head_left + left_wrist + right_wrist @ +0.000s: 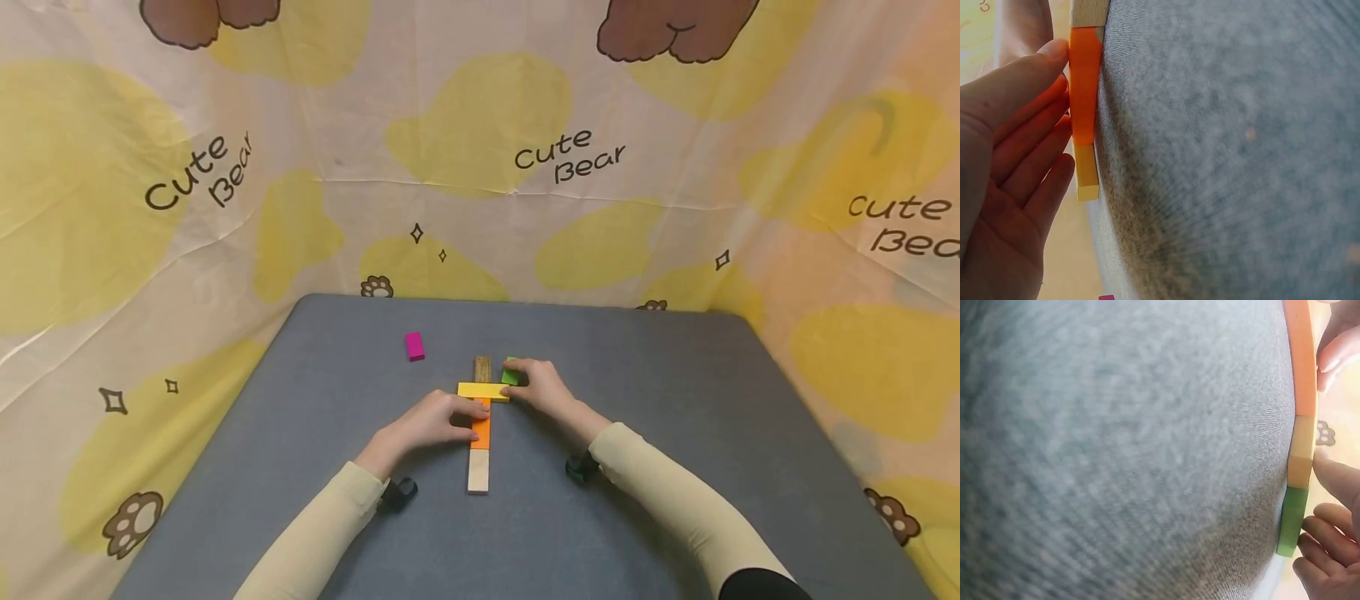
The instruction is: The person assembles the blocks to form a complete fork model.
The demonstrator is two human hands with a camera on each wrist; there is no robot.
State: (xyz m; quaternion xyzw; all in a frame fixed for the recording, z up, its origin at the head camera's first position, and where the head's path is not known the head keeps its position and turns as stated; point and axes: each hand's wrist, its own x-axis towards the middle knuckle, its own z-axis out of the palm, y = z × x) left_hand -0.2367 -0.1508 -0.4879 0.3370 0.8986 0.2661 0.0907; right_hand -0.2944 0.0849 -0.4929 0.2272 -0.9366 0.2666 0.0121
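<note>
My left hand (429,421) rests its thumb and fingertips on the flat orange block (482,433). In the left wrist view its fingers (1029,150) are extended along that block's upper face. My right hand (551,393) touches two blocks: its thumb is at the right end of the crosswise yellow block (476,389), and its fingertips are on the green block (509,375). The right wrist view has the green block (1292,522) right beside the yellow block's end (1300,453). A brown speckled block (482,367) lies beyond the yellow one, and a pale wooden block (478,472) continues the line nearer me.
A magenta block (415,346) lies apart, farther back and left on the grey table (637,358). A cloth backdrop (465,167) with bear prints and lettering surrounds the table's back and sides.
</note>
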